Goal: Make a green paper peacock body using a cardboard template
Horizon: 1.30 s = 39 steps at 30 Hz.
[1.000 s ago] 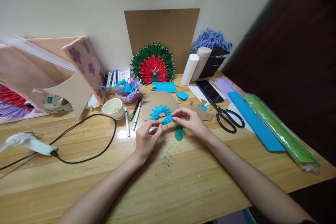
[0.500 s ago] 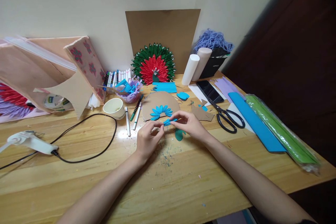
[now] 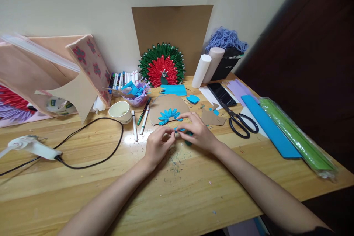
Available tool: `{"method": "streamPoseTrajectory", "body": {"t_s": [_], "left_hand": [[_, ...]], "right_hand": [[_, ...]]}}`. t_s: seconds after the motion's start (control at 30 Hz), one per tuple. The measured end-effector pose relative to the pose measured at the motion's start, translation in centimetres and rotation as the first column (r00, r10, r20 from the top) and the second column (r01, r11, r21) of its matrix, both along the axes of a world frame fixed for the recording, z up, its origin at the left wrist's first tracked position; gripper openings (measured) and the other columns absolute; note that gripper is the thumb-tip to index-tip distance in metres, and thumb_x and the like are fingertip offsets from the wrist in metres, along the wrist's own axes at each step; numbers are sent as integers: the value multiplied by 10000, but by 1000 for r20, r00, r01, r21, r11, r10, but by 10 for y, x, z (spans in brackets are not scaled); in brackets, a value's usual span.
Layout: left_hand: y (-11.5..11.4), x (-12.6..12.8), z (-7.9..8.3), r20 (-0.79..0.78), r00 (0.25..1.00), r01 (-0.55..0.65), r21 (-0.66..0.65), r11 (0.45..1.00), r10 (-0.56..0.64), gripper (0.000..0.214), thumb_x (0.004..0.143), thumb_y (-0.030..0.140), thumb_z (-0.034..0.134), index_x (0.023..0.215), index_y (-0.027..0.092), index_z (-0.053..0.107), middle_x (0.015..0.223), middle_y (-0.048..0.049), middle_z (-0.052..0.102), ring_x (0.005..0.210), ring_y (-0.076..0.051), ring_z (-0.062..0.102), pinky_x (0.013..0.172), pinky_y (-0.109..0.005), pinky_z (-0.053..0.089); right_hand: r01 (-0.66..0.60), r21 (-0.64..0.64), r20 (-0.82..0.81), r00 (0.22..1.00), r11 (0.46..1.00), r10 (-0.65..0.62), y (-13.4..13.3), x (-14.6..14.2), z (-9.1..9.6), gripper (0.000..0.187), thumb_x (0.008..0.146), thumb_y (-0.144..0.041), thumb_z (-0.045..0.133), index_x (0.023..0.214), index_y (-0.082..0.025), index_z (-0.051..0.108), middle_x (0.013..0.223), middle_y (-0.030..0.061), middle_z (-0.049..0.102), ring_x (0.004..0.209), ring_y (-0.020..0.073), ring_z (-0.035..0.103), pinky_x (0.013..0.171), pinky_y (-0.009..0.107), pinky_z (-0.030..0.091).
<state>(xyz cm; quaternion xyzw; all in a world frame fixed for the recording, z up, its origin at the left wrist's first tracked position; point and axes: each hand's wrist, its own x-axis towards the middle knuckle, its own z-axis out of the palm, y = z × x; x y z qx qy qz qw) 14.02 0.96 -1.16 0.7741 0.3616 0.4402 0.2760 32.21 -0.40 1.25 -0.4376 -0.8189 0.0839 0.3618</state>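
My left hand (image 3: 158, 144) and my right hand (image 3: 197, 131) meet near the middle of the wooden table (image 3: 177, 191), both pinching a small blue paper piece (image 3: 178, 129) between their fingertips. Just behind them lies a brown cardboard half-disc (image 3: 166, 103) with a fan of blue paper petals (image 3: 168, 115) stuck on it. A teal paper shape (image 3: 188, 142) is mostly hidden under my right hand.
Black scissors (image 3: 241, 122), a phone (image 3: 221, 94), blue (image 3: 269, 127) and green paper rolls (image 3: 297, 138) lie right. A glue gun (image 3: 34, 146) with black cord (image 3: 91, 147) lies left. A paper cup (image 3: 120, 111), pens (image 3: 141, 116), purple bowl (image 3: 136, 96) and red-green paper fan (image 3: 162, 65) stand behind.
My hands have drawn closer together and slightly lower, folding the blue piece smaller between the fingertips. My right hand now covers most of the teal shape.
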Motion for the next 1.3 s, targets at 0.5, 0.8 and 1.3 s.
{"method": "streamPoseTrajectory", "body": {"t_s": [0.5, 0.8, 1.3], "left_hand": [[-1, 1, -1, -12, 1000, 21, -39, 999, -22, 52, 820, 182, 563, 798, 178, 610, 762, -34, 641, 691, -136, 607, 579, -232, 505], [-1, 2, -2, -6, 1000, 20, -69, 997, -21, 67, 822, 192, 559, 791, 183, 617, 764, -35, 640, 680, -131, 602, 579, -227, 519], [7, -3, -3, -141, 978, -163, -42, 986, 156, 84, 847, 223, 546, 892, 185, 605, 858, -54, 644, 815, -186, 610, 733, -351, 512]], "right_hand": [[-101, 143, 160, 984, 985, 78, 8, 2, -8, 93, 838, -137, 522, 840, -185, 602, 1011, 114, 599, 1021, 250, 511, 859, 433, 471], [-120, 138, 174, 980, 983, 96, 10, 1, -10, 106, 840, -125, 504, 854, -177, 596, 957, 117, 604, 987, 253, 514, 829, 425, 483], [-68, -1, 386, 921, 998, 63, 69, 54, 8, 97, 754, -77, 564, 708, -160, 585, 883, 117, 571, 884, 250, 518, 744, 397, 481]]}}
